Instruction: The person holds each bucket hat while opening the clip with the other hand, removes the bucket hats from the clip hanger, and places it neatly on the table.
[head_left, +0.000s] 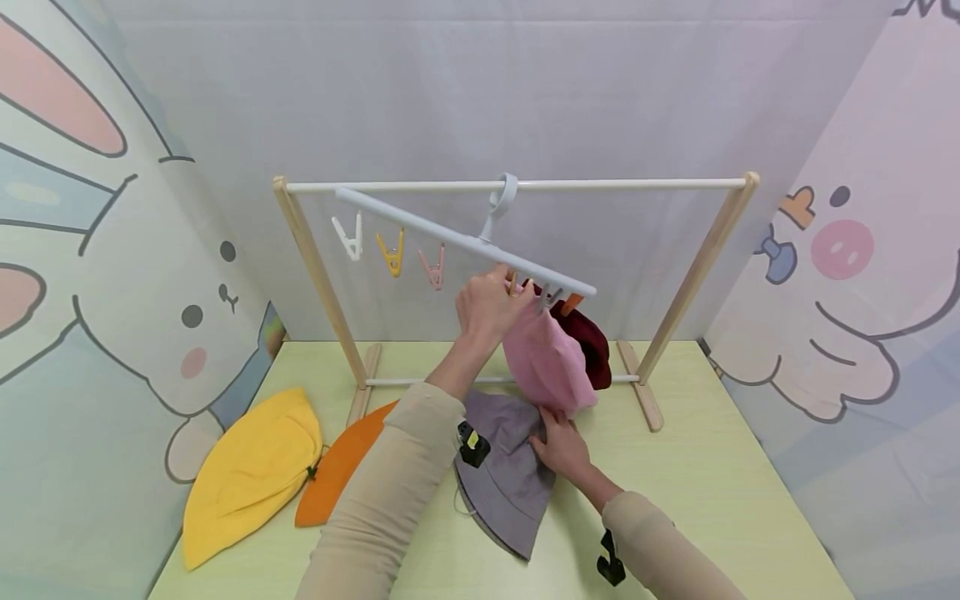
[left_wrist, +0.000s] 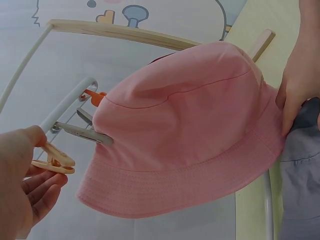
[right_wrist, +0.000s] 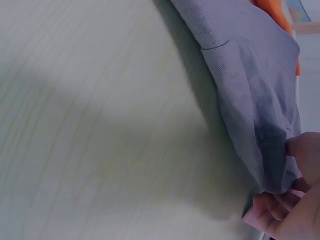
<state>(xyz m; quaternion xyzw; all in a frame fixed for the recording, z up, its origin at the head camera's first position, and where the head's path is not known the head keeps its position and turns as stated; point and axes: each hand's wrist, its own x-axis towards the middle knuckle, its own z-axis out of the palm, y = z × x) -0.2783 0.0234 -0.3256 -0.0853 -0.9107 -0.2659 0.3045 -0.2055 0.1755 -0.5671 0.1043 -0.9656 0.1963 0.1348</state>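
Note:
My left hand [head_left: 491, 304] pinches a beige clothespin [left_wrist: 61, 166] on the pale blue hanger [head_left: 431, 231]; in the left wrist view its tips hold no cloth. Beside it a grey clothespin [left_wrist: 82, 132] grips the pink bucket hat [head_left: 546, 358], which hangs down. Behind that is a dark red hat [head_left: 594, 346], near an orange clothespin [head_left: 572, 303]. Down at the table, my right hand [head_left: 564, 446] pinches the edge of a grey bucket hat [head_left: 510, 492], thumb on top. Its fingers lie against the pink hat's lower edge.
The hanger hooks over the white rail [head_left: 630, 185] of a wooden-legged rack and tilts down to the right. White [head_left: 349, 237], yellow [head_left: 392, 252] and pink [head_left: 432, 267] clothespins dangle at its left. Yellow [head_left: 251, 475] and orange [head_left: 341, 471] hats lie on the table's left.

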